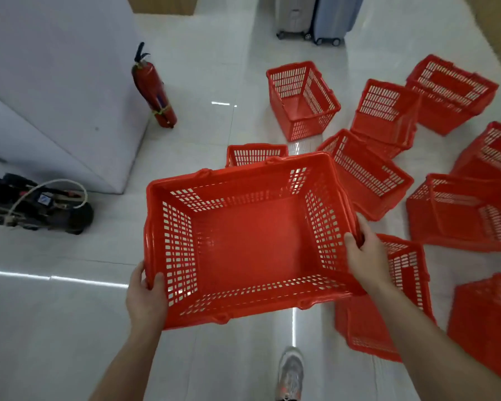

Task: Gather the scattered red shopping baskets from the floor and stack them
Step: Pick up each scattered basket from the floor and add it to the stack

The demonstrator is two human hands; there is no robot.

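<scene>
Both hands grasp one red shopping basket (252, 241), held open side up at the centre of the frame: the left hand (145, 299) clamps the short rim at lower left, the right hand (365, 256) the opposite short rim. The other baskets lie scattered across the right half of the tiled floor (70, 328), several tipped on their sides, one (302, 99) upright near the upper middle. No stack is visible yet. The likely trouble is in nesting: lowered askew onto another basket, the held one could jam or skate off on the glossy tiles. The fire extinguisher (154, 88) at upper left could be knocked over.
</scene>
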